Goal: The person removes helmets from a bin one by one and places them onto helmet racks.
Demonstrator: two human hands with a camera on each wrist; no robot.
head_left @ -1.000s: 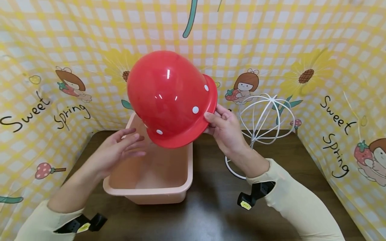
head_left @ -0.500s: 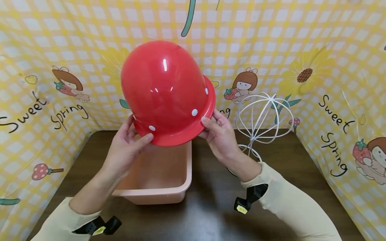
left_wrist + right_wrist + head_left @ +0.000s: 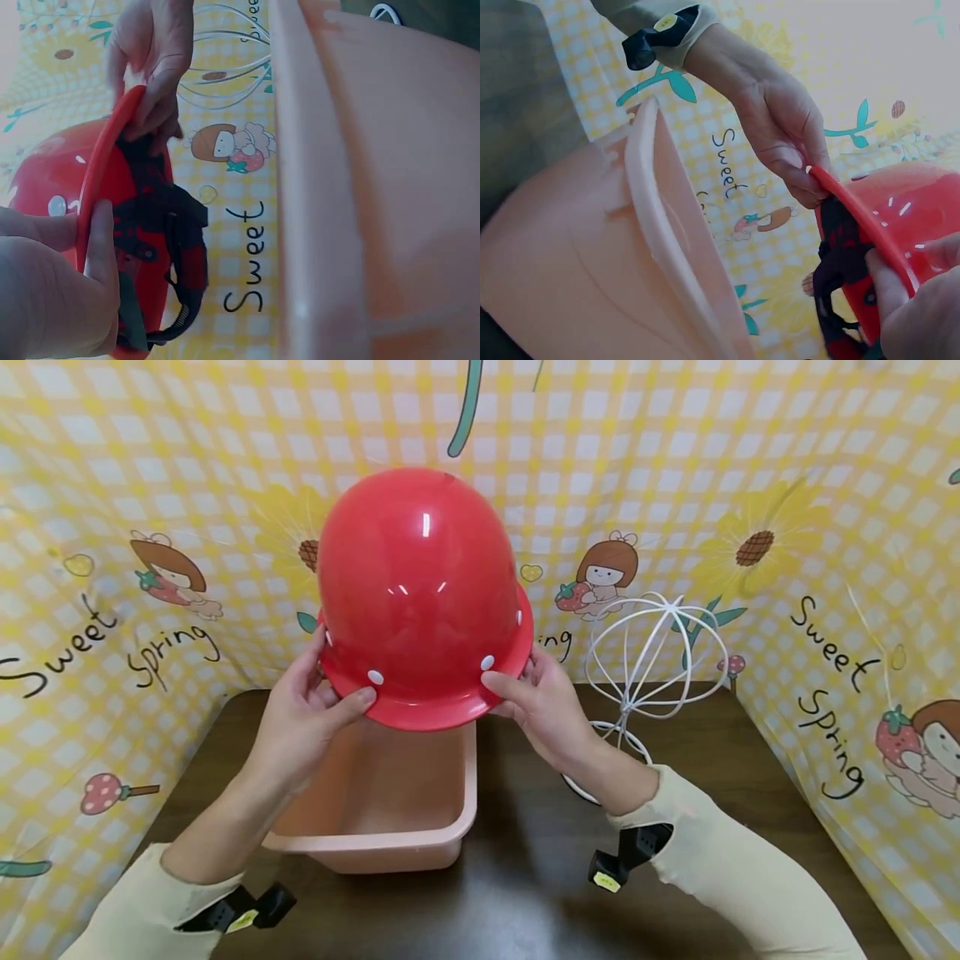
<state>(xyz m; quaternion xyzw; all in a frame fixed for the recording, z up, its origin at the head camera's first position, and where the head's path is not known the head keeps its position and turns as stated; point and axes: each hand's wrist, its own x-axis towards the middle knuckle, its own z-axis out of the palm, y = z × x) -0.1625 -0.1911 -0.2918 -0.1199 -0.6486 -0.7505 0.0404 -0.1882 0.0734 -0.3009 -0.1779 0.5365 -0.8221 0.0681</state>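
Note:
A glossy red hard hat (image 3: 420, 577) with white rivets is held up in the air above a pink plastic bin (image 3: 390, 839). On its left side my left hand (image 3: 303, 718) pinches the rim, thumb on the outside. My right hand (image 3: 543, 706) grips the opposite part of the rim in the same way. In the left wrist view, a black inner harness with a strap (image 3: 187, 255) shows inside the hat. The right wrist view also shows both hands on the rim, beside the bin's wall (image 3: 577, 247).
A white wire stand (image 3: 660, 660) with a cage-like round top stands on the dark wooden table (image 3: 540, 877), right of the bin. Yellow checked cloth (image 3: 750, 443) with printed figures encloses the table at the back and sides.
My left hand has come up from over the bin and taken hold of the rim. The hard hat has turned from a tilt to nearly upright between both hands.

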